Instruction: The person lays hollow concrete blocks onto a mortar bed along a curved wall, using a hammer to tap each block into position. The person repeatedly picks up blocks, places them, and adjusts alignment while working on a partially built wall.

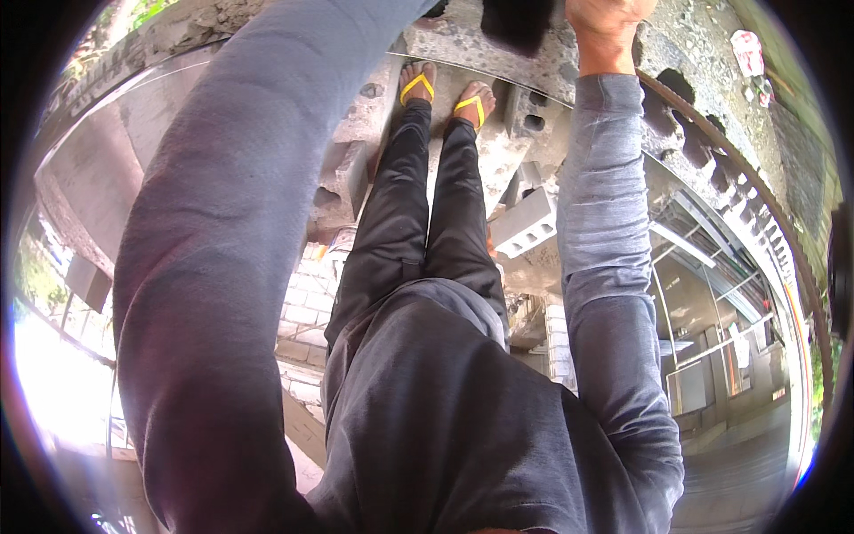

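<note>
Both my arms, in grey long sleeves, stretch forward toward the top edge of the picture. My left sleeve [222, 222] fills the left side, and the hand at its end is cut off by the top edge. Only the wrist and back of my right hand [605, 20] show at the top; its fingers are hidden. A dark blurred object [518, 22] sits just left of that hand, and I cannot tell whether either hand holds it. My feet in yellow flip-flops [445, 93] stand on a rough concrete ledge [463, 44].
Grey hollow concrete blocks [527, 222] lie right of my legs, one [527, 111] beside my right foot. A white brick wall [307, 303] drops away below. A rusty curved bar [721, 142] borders gravelly ground with a red and white wrapper [747, 49]. A building front lies far below at right.
</note>
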`<action>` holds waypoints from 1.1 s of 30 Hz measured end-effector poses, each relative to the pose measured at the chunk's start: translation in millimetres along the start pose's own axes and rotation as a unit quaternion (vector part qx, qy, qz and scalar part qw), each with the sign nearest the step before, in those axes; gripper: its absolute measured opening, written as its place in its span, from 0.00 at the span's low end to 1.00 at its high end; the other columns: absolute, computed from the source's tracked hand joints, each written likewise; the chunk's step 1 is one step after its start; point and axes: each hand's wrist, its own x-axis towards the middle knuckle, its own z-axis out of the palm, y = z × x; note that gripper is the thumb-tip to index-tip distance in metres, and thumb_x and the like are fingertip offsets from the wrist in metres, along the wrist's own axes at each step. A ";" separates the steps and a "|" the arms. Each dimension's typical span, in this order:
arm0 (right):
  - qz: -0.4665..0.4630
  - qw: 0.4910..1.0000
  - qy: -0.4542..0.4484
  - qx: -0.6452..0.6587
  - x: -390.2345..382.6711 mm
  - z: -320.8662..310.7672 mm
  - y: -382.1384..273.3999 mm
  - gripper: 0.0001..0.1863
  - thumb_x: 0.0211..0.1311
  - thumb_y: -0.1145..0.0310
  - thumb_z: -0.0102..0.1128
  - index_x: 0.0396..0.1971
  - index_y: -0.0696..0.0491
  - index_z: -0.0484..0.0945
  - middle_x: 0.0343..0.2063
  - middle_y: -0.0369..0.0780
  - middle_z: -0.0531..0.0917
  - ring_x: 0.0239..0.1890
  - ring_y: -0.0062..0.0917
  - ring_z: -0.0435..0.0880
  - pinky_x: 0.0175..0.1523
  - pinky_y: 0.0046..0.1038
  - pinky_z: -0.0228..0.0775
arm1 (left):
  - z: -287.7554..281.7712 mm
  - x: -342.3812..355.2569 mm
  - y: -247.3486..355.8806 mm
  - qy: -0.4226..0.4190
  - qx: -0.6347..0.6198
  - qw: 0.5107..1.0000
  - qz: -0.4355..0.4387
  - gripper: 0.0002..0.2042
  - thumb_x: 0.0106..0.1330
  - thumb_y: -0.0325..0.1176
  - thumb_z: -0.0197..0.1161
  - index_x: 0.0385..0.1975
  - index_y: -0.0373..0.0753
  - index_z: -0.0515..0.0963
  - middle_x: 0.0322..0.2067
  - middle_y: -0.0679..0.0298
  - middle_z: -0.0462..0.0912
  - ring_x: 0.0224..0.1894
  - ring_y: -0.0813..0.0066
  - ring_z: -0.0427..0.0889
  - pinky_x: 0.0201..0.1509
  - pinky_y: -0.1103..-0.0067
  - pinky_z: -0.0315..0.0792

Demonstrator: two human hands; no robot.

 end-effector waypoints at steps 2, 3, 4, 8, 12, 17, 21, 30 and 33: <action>-0.011 1.000 -0.006 -0.021 -2.8 -3.8 -1.0 0.15 0.75 0.63 0.48 0.34 0.57 0.81 0.19 0.27 0.71 0.19 0.10 0.63 0.22 0.18 0.51 | -4.2 -3.2 3.3 -0.002 0.014 1.000 0.000 0.15 0.57 0.48 0.64 0.30 0.43 0.89 0.32 0.50 0.88 0.38 0.52 0.88 0.43 0.62 0.81; -0.013 0.999 0.003 -0.041 -6.7 -5.8 3.4 0.15 0.75 0.63 0.48 0.35 0.57 0.81 0.19 0.27 0.71 0.19 0.10 0.63 0.22 0.19 0.51 | -6.9 -5.9 3.1 0.020 -0.016 1.000 0.016 0.14 0.56 0.47 0.65 0.30 0.44 0.89 0.32 0.50 0.87 0.38 0.51 0.88 0.43 0.62 0.81; -0.016 0.998 0.012 -0.061 -7.7 -7.8 6.9 0.15 0.75 0.63 0.48 0.35 0.57 0.81 0.19 0.27 0.71 0.19 0.10 0.63 0.22 0.19 0.51 | -9.2 -8.7 2.3 0.042 -0.045 0.998 0.032 0.14 0.56 0.46 0.65 0.30 0.44 0.89 0.32 0.50 0.87 0.38 0.51 0.88 0.43 0.62 0.81; 0.008 0.998 -0.015 -0.054 -2.2 -16.9 -0.6 0.16 0.75 0.64 0.48 0.33 0.58 0.81 0.19 0.29 0.70 0.20 0.12 0.65 0.24 0.20 0.55 | -4.6 5.9 5.7 0.005 -0.055 0.998 0.019 0.12 0.56 0.44 0.65 0.32 0.46 0.89 0.33 0.52 0.87 0.38 0.49 0.87 0.44 0.60 0.80; 0.069 0.973 -0.051 -0.212 -34.3 -2.1 -58.9 0.10 0.71 0.67 0.56 0.36 0.57 0.83 0.22 0.38 0.79 0.22 0.22 0.77 0.29 0.26 0.68 | -9.6 -1.2 5.5 -0.023 -0.032 0.998 0.045 0.15 0.55 0.44 0.65 0.38 0.46 0.87 0.36 0.50 0.87 0.41 0.49 0.87 0.46 0.60 0.80; 0.156 0.932 -0.050 -0.324 -126.7 -25.0 -111.0 0.08 0.72 0.73 0.60 0.47 0.55 0.83 0.35 0.34 0.86 0.28 0.12 0.79 0.32 0.19 0.73 | 2.6 -29.9 7.4 0.189 -0.040 0.980 0.038 0.26 0.56 0.45 0.67 0.54 0.42 0.80 0.52 0.50 0.84 0.54 0.49 0.82 0.57 0.61 0.75; 0.312 0.893 0.108 -0.307 -182.7 -64.0 -136.1 0.10 0.73 0.77 0.57 0.49 0.59 0.82 0.34 0.36 0.87 0.37 0.16 0.83 0.45 0.21 0.77 | -8.5 -69.0 35.9 0.332 -0.092 0.938 -0.040 0.23 0.57 0.41 0.69 0.52 0.40 0.79 0.51 0.52 0.83 0.55 0.51 0.80 0.58 0.63 0.74; -0.020 0.800 -0.106 -0.590 -124.1 -60.5 -109.7 0.12 0.68 0.61 0.61 0.40 0.53 0.87 0.29 0.46 0.87 0.29 0.39 0.86 0.37 0.36 0.77 | -18.7 -137.1 69.8 0.152 -0.105 0.934 -0.307 0.21 0.65 0.52 0.65 0.40 0.36 0.81 0.35 0.47 0.86 0.42 0.46 0.85 0.47 0.57 0.76; 0.134 0.732 -0.169 -0.646 -111.6 -46.3 -108.4 0.16 0.64 0.57 0.64 0.43 0.52 0.88 0.35 0.51 0.87 0.37 0.46 0.87 0.43 0.42 0.80 | -12.0 -130.0 61.9 0.048 -0.117 0.947 -0.294 0.21 0.67 0.53 0.61 0.33 0.37 0.83 0.33 0.47 0.86 0.40 0.46 0.85 0.47 0.56 0.77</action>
